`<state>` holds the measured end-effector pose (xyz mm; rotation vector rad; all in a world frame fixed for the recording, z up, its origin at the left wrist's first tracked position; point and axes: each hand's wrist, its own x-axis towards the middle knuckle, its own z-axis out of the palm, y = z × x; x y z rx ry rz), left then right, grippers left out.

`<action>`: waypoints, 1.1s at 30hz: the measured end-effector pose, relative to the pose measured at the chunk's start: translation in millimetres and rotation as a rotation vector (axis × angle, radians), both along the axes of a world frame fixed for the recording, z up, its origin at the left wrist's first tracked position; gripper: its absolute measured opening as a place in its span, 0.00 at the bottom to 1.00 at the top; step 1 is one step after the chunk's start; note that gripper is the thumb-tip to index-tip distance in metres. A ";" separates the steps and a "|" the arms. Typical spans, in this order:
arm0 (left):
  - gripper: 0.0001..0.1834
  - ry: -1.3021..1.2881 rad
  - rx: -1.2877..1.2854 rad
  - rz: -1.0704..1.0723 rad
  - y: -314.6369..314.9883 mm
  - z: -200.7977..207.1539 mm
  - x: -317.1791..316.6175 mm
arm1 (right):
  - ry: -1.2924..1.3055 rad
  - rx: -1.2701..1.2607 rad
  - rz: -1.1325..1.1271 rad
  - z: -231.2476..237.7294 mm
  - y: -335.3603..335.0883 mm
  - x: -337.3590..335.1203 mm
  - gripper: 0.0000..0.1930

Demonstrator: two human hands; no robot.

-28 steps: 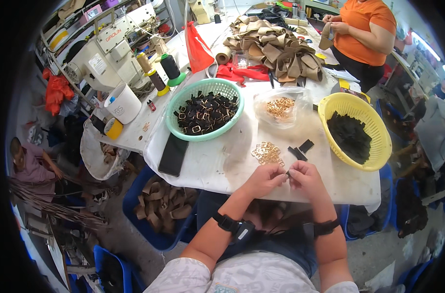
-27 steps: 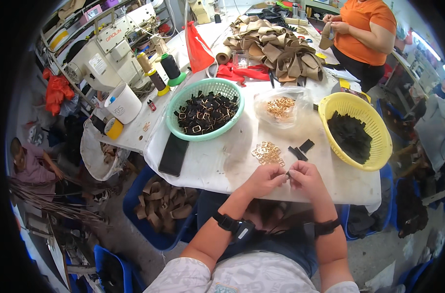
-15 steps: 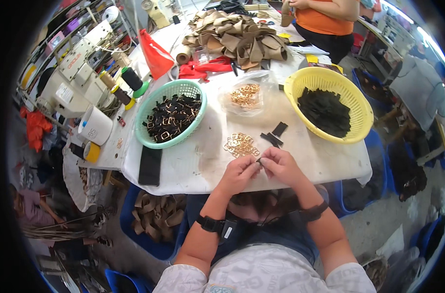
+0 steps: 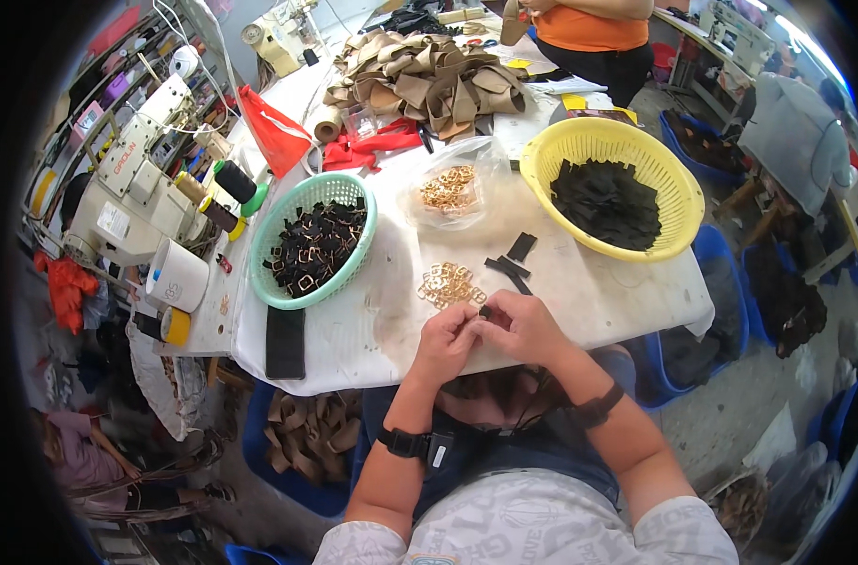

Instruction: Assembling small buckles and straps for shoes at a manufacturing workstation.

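My left hand and my right hand meet at the table's front edge, fingers pinched together. Between their fingertips shows the end of a small black strip; whether a buckle is on it is hidden. Just beyond lies a pile of gold-coloured metal buckles. Several loose black strips rest to the right of that pile. A green basket on the left holds black strips fitted with gold buckles. At the right, a yellow basket is filled with plain black strips.
An open plastic bag of buckles stands between the baskets. A black phone lies at the front left. Brown cut pieces are heaped at the back. Thread spools and a sewing machine are at left. Another person stands at the far right.
The view has shifted, so the table's things appear farther left. My hands stay together at the front edge; the right fingers have turned over the strip.
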<state>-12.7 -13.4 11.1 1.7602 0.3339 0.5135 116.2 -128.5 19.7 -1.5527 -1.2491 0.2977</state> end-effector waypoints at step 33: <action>0.04 -0.019 0.036 -0.007 -3.1 1.5 2.5 | 0.095 0.062 0.038 -5.6 -5.3 5.9 0.03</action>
